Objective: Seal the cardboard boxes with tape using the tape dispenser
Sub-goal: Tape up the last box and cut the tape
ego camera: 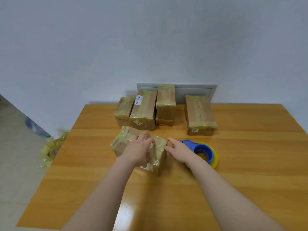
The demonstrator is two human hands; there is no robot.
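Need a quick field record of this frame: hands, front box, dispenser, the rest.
left hand: rests flat on top of the front box, fingers straight
right hand: open, fingers pointing at the box's right end, over the tape dispenser; contact unclear
front box: on the table, partly covered in tape
tape dispenser: blue, yellowish roll, on the table right of the front box
back boxes: about five, taped, by the wall; one stacked on another
floor, left: tape scraps
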